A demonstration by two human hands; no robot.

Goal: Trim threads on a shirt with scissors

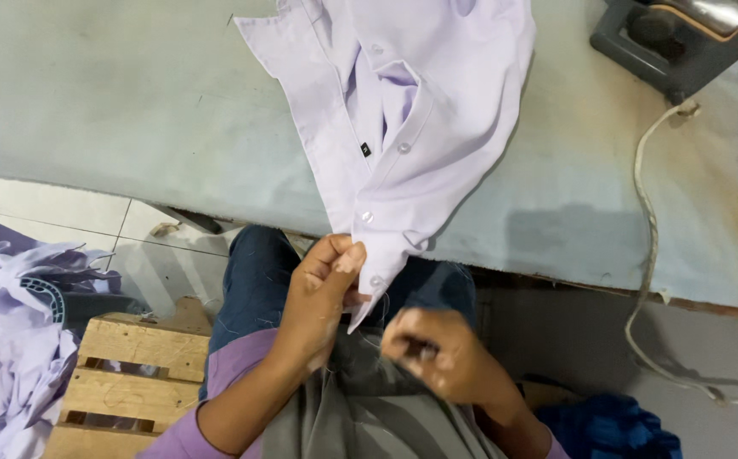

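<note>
Below table [131,110] edge, left hand [322,293] pinching shirt [403,119], right hand [437,353] blurred

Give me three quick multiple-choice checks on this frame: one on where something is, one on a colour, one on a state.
1. Where is the iron?
A. at the far right of the table
B. on the floor
C. on the crate

2. What colour is the shirt?
A. dark blue
B. pale lilac
C. green

3. What is the left hand doing?
A. resting open on the table
B. pinching the shirt's lower edge
C. holding the cord

Answers:
1 A, it sits on the table at the top right corner.
2 B, the cloth is light purple.
3 B, its fingers close on the button strip, while the right hand is blurred.
</note>
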